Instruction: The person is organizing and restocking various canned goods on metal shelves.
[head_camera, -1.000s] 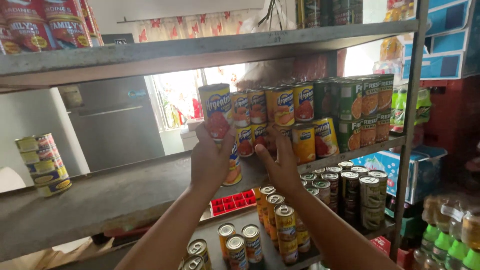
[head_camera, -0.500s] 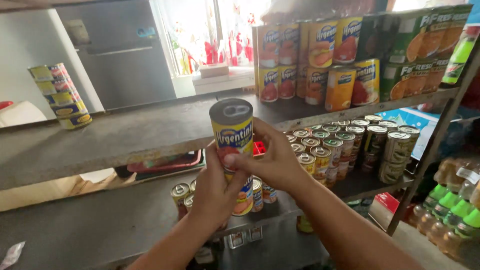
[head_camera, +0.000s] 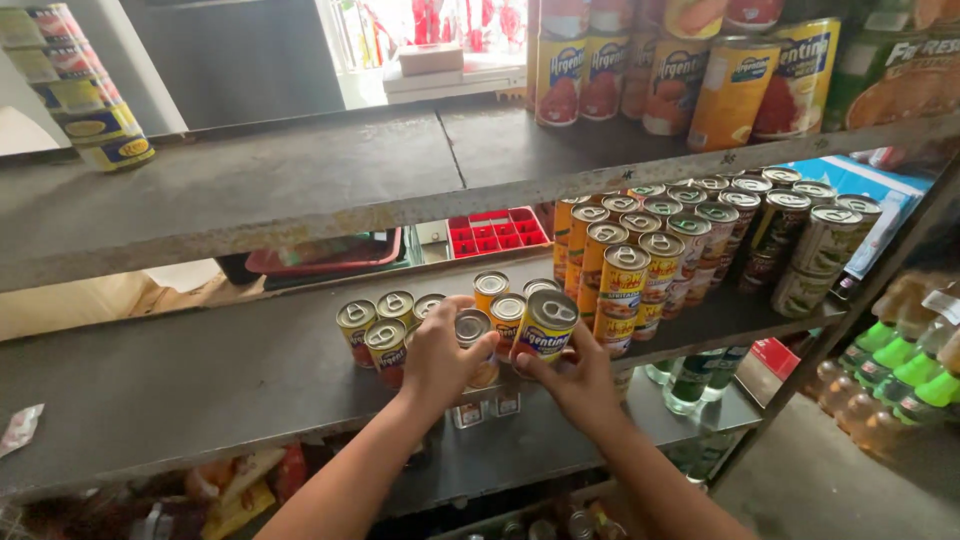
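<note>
My left hand wraps around a small can with a silver pull-tab lid near the front edge of the lower metal shelf. My right hand grips a yellow-labelled can just right of it, tilted slightly toward me. Both cans sit among a cluster of similar small cans on that shelf. Two more cans stand right behind my hands.
Stacked yellow and brown cans fill the shelf's right part. The upper shelf carries big cans at right and a can stack at left. Bottles stand at lower right, a red tray behind.
My hands carried the yellow-labelled can down from the upper shelf to the lower one, among the small cans. The view has tilted downward.
</note>
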